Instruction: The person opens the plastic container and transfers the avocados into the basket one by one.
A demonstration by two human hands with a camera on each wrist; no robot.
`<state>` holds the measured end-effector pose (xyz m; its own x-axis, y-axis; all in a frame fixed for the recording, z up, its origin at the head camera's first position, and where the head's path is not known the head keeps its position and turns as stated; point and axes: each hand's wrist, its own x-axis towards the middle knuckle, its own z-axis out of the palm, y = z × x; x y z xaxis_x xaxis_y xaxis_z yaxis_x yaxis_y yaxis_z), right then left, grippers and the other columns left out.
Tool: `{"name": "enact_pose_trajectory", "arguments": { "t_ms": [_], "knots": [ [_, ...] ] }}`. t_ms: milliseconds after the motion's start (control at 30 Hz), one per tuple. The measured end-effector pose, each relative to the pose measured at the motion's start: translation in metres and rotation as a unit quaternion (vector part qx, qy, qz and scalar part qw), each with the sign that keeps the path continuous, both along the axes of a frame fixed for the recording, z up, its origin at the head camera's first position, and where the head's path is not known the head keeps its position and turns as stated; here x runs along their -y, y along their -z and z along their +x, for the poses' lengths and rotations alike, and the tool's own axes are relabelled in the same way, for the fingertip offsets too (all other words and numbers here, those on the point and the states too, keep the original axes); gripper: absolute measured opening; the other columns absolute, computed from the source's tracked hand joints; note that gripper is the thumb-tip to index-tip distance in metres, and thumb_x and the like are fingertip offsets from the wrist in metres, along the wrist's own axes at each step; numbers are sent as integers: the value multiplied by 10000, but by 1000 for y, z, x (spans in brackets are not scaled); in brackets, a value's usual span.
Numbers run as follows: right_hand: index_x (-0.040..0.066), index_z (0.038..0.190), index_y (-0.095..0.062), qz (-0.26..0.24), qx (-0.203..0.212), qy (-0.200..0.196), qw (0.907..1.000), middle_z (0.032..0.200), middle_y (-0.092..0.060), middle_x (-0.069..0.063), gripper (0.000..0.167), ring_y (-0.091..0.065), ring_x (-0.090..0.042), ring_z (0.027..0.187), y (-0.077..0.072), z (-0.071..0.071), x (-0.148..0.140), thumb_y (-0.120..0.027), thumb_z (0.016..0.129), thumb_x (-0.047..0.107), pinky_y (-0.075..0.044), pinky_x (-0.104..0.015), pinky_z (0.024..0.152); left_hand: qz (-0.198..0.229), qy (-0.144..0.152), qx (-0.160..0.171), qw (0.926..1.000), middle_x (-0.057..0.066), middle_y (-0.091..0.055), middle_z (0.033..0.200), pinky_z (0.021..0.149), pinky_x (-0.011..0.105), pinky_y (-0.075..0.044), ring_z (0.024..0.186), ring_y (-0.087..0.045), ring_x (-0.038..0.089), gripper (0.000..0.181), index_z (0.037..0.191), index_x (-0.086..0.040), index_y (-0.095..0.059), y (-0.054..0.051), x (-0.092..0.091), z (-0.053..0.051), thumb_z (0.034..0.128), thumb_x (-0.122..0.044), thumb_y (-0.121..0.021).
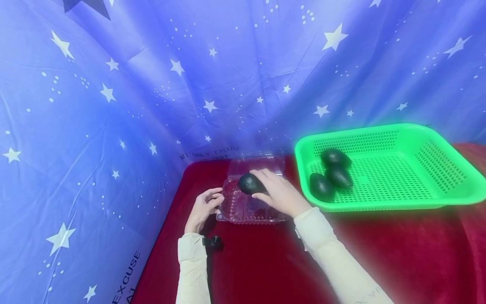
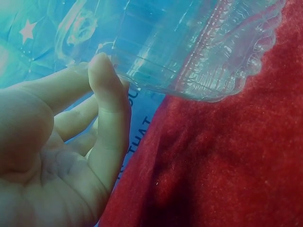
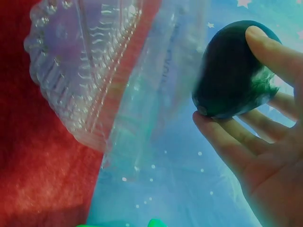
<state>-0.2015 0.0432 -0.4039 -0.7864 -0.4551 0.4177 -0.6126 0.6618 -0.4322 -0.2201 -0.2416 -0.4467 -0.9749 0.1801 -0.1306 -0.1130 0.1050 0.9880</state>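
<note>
Over a clear plastic clamshell container (image 1: 243,207), my right hand (image 1: 282,194) holds a dark avocado (image 1: 251,183) between thumb and fingers. The right wrist view shows the same avocado (image 3: 232,71) gripped near the fingertips, apart from the container (image 3: 71,61). At the container's left edge is my left hand (image 1: 205,207). Its thumb and a finger pinch the plastic rim, as the left wrist view shows with the fingertips (image 2: 100,71) against the container (image 2: 189,52). The container's lid (image 1: 256,164) is folded back toward the curtain.
To the right stands a green perforated basket (image 1: 395,204) with three dark avocados (image 1: 322,187) at its left end. A red cloth (image 1: 258,261) covers the table. A blue curtain with stars (image 1: 235,76) hangs behind and at the left.
</note>
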Motion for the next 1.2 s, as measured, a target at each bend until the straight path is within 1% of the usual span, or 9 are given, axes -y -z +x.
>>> {"name": "enact_pose_trajectory", "arguments": {
  "t_ms": [100,167,467,600,700,833,967,1067,1200],
  "knots": [
    [74,1454,-455,-59,-68,42,10000,1355,-561,-130,677,-560,-300,1258,-4,0,-4,-749,891,308,-481,-466,1040,-35,23,-6,10000,51,-631,1015,576,215,-531,781,-585,98,441,1360,64,-529,-9,-3,5,944,-30,-641],
    [72,1457,-452,-118,-94,73,9999,1369,-555,-141,683,-546,-306,1275,-6,1,-6,-751,889,305,-468,-472,1053,-43,29,-22,10000,50,-632,1014,578,213,-531,785,-584,98,443,1359,69,-527,-12,-4,7,943,-33,-642],
    [83,1487,-415,-188,-8,302,9994,1455,-500,-150,699,-468,-316,1358,-19,4,-25,-736,901,287,-389,-494,1121,1,24,-7,10000,45,-626,1010,573,213,-530,789,-584,114,448,1359,73,-527,-11,-3,7,940,-35,-647],
    [79,1486,-412,-215,-25,436,9988,1438,-508,-154,694,-478,-317,1344,-22,4,-37,-728,907,296,-398,-501,1113,-8,45,-41,10000,56,-626,1015,573,212,-528,797,-581,125,460,1366,81,-517,-12,-3,7,940,-34,-646],
    [71,1480,-414,-281,-64,531,9982,1422,-513,-166,688,-496,-325,1321,-23,3,-45,-723,909,298,-419,-511,1091,-28,57,-36,10000,68,-625,1033,576,215,-530,805,-580,131,468,1372,81,-512,-13,-4,8,939,-37,-647],
    [70,1489,-399,-456,-92,693,9965,1457,-484,-181,688,-475,-343,1344,-22,0,-56,-715,916,286,-404,-526,1100,-29,60,-13,10000,64,-623,1032,578,216,-533,811,-580,134,471,1373,81,-511,-14,-4,8,939,-40,-650],
    [74,1511,-360,-615,28,907,9940,1506,-433,-181,700,-425,-348,1386,-22,-1,-67,-701,929,260,-366,-530,1128,-27,52,-15,10000,49,-624,1019,575,215,-533,808,-580,133,471,1371,81,-513,-14,-5,8,938,-40,-652],
    [90,1526,-337,-689,138,1050,9920,1518,-414,-172,701,-416,-343,1392,-23,-1,-73,-687,940,251,-360,-532,1131,-27,50,-25,10000,59,-624,1025,574,214,-532,803,-579,130,467,1370,79,-515,-13,-4,8,939,-39,-650],
    [102,1528,-337,-774,67,1128,9906,1514,-419,-165,690,-438,-345,1374,-21,0,-78,-680,946,244,-377,-541,1116,-30,39,-20,10000,89,-618,1043,574,214,-532,796,-576,127,455,1365,70,-524,-13,-4,8,941,-40,-648]
  ]
}}
